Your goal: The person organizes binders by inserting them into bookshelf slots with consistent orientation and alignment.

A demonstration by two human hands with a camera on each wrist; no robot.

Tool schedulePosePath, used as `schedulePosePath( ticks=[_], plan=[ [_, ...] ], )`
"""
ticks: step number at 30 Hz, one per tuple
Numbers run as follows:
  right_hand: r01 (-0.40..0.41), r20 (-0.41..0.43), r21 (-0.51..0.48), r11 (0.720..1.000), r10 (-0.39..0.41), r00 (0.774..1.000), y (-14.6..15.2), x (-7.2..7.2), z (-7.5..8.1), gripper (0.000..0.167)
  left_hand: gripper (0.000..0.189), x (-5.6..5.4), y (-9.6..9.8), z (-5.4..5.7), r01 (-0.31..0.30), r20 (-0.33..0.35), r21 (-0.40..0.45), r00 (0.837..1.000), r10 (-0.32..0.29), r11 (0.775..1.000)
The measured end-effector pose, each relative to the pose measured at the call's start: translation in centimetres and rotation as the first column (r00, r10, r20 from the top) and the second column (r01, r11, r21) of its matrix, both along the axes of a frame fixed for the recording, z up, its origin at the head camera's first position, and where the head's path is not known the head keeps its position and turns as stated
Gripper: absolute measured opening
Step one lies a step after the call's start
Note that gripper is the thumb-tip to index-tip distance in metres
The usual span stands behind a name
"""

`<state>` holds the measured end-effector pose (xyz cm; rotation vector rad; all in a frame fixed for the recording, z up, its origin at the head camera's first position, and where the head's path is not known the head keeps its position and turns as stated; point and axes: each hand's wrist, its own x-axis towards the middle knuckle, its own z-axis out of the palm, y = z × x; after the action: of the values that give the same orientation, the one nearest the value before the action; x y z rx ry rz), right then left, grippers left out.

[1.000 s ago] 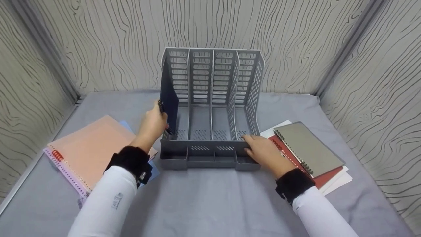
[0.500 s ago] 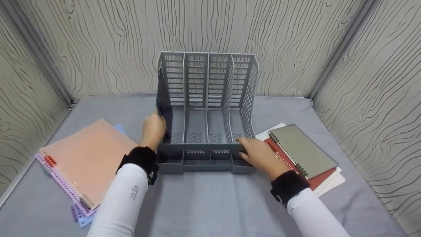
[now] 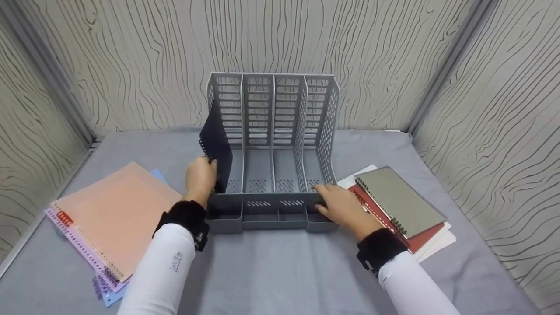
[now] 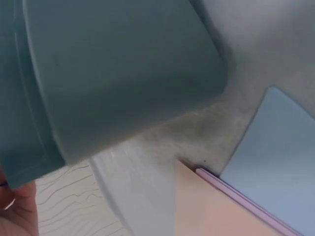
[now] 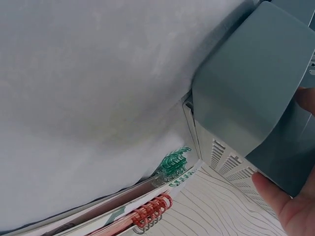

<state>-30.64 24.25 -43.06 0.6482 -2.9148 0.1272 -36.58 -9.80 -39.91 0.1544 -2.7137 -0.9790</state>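
Inside the leftmost slot of a grey file organizer [image 3: 261,168] stands a dark navy spiral notebook [image 3: 220,144], slightly tilted, its black coil edge towards me. My left hand [image 3: 201,177] grips that coil edge at the organizer's front left; its fingertips are partly hidden. At the front right, my right hand [image 3: 343,204] holds the organizer's front wall, thumb over the small compartment and fingers over the rim. The right wrist view shows the thumb [image 5: 306,100] and a finger [image 5: 270,194] on either side of that wall.
On the left lie peach [image 3: 118,214], purple and blue loose-leaf covers with coils. A grey-green spiral notebook [image 3: 400,199] lies over a red one [image 3: 426,236] and white ones on the right. Patterned panels [image 3: 271,35] rise behind and at both sides.
The navy notebook's coil edge has shifted left and towards me with my left hand, beside the organizer's left wall. My right hand keeps its place on the organizer. The head view has shifted slightly.
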Motion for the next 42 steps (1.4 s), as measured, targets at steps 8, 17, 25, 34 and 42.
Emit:
schedulePosePath(
  ticks=[8,17,25,34,42],
  plan=[
    [-0.013,-0.009,0.011,1.000,0.013,1.000,0.0,-0.1,-0.1,0.048,0.027,2.5,-0.3,-0.1,0.065,0.039,-0.072,0.997,-0.062,0.995],
    [0.025,-0.001,0.010,1.000,-0.025,1.000,0.4,-0.2,0.2,0.052,0.039,6.5,2.7,-2.3,0.164,-0.292,-0.401,0.910,-0.296,0.901],
    [0.037,-0.004,-0.009,0.999,-0.037,0.999,0.3,0.0,-0.2,0.054,0.080,9.1,4.0,-3.5,0.173,-0.072,-0.598,0.961,-0.268,0.782],
    [0.024,-0.025,-0.003,1.000,-0.024,0.999,0.1,0.4,-0.1,0.056,0.092,10.5,4.2,-3.5,0.055,-0.064,-0.691,0.989,-0.137,0.721],
    [0.021,-0.030,-0.021,1.000,-0.022,0.999,-0.4,0.4,-0.3,0.058,0.091,10.7,3.3,-2.9,0.076,-0.071,-0.716,0.981,-0.180,0.694]
  ],
)
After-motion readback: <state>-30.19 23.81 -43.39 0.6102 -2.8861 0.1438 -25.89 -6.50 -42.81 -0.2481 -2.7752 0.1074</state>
